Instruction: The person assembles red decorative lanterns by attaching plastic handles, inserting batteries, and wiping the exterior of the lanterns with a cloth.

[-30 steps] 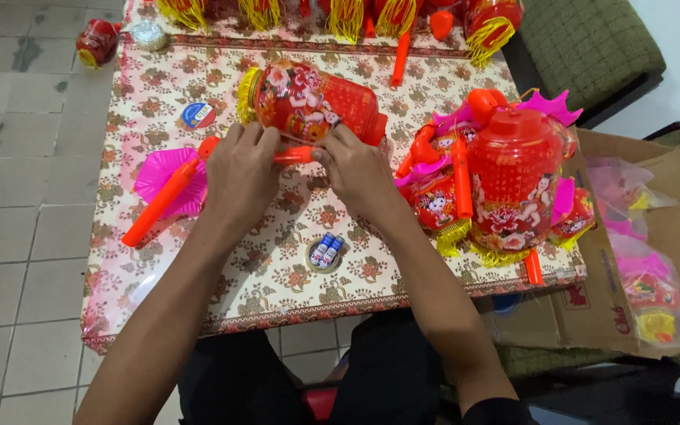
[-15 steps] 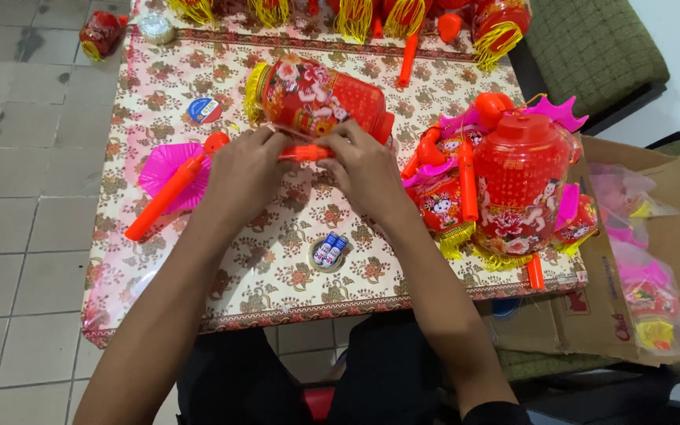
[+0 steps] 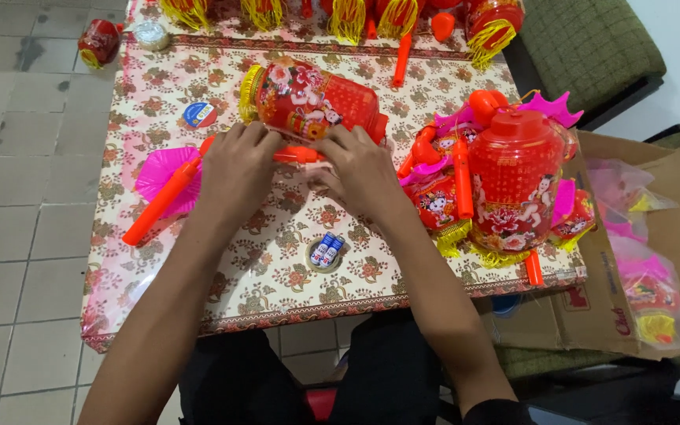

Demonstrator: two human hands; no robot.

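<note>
A red toy lantern [image 3: 312, 102] with a yellow fringe lies on its side on the floral tablecloth [image 3: 277, 260]. Both hands work at its near edge. My left hand [image 3: 238, 169] and my right hand [image 3: 360, 169] pinch an orange plastic piece [image 3: 297, 155] between them, just under the lantern. An orange handle stick [image 3: 159, 206] runs out to the left from under my left hand, across a pink fan-shaped piece [image 3: 159, 169].
A pile of red lanterns and pink parts [image 3: 505, 181] stands at the right. Two small batteries [image 3: 326, 250] lie near the front edge. More lanterns [image 3: 348, 12] line the far edge. A cardboard box [image 3: 655, 260] with bagged parts sits at the right, beside green chairs [image 3: 592, 47].
The hands have stayed on the orange piece with small finger shifts. The view has moved slightly, so the table sits a little lower in the picture.
</note>
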